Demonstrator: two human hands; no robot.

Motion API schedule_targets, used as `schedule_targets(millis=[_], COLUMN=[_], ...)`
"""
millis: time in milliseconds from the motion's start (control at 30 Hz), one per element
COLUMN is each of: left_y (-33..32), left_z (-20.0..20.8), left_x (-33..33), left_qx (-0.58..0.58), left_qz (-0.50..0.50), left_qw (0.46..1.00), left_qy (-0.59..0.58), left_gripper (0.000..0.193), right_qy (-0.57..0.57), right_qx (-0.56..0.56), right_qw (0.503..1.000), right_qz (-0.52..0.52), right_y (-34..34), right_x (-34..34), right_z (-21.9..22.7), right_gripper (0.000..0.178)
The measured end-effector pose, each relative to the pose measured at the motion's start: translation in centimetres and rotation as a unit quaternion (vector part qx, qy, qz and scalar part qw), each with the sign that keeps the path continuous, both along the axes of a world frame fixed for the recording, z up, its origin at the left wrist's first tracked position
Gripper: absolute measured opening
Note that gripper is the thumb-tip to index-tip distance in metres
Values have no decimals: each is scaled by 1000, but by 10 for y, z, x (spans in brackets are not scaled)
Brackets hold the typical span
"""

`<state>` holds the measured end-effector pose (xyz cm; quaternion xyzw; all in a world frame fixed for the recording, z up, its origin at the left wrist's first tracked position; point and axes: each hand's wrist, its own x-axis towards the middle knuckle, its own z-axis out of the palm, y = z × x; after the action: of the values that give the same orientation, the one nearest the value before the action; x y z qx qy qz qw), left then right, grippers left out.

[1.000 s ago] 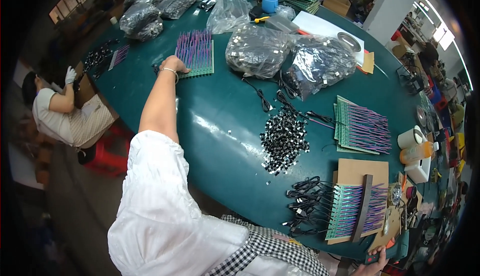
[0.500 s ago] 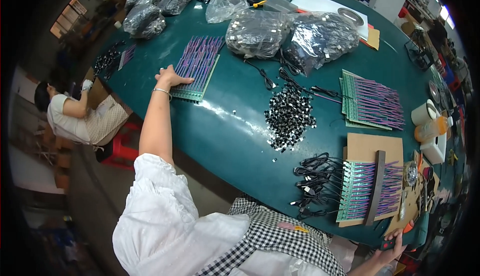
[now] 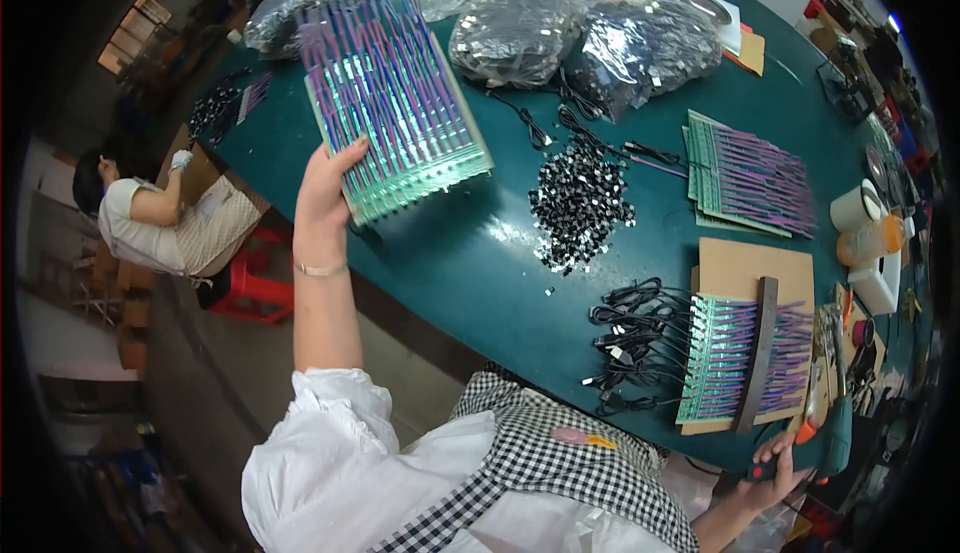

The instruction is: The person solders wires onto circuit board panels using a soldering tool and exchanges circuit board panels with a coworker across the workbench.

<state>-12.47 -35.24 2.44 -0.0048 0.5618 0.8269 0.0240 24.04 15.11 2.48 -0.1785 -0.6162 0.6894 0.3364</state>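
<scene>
My left hand (image 3: 325,188) grips the near left edge of a green circuit board panel (image 3: 425,178), thumb on top. Rows of purple wires (image 3: 380,93) run across that panel, which is held up above the table and tilted. At the lower right, my right hand (image 3: 775,478) is closed around a small black object (image 3: 759,472) with a red spot; what kind it is I cannot make out. Next to that hand lies cardboard carrying another wired green board (image 3: 705,363), with a dark bar (image 3: 758,353) across its wires and black cables (image 3: 630,338) leading off its left side.
A pile of small black-and-silver connectors (image 3: 580,208) lies mid-table. Stacked wired boards (image 3: 745,173) are at the right, near an orange bottle (image 3: 870,241). Stuffed plastic bags (image 3: 640,58) line the far side. A person (image 3: 155,213) sits at the left by a red stool (image 3: 250,283).
My left hand, earlier resting on the wired panel on the table, has lifted it up and nearer. My right hand still holds the black object at the lower right.
</scene>
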Motion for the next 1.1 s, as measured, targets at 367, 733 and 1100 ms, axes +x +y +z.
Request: schedule_targets(millis=[367,733,1100], left_y=[201,231,226], left_z=[4,2,6], left_x=[153,180,184], left_qx=[143,114,94], left_qz=[-161,-212,-204], left_qw=[975,966,969], left_qy=[-61,-100,-107], left_gripper=[38,37,37], right_qy=[-22,15,21], right_qx=[-148,-181,-192], right_qw=[989,983,980], right_qz=[1,37,43], right_y=[-82,-83,-88], right_x=[-85,-68,-68], right_z=[8,4,4], right_gripper=[60,64,65])
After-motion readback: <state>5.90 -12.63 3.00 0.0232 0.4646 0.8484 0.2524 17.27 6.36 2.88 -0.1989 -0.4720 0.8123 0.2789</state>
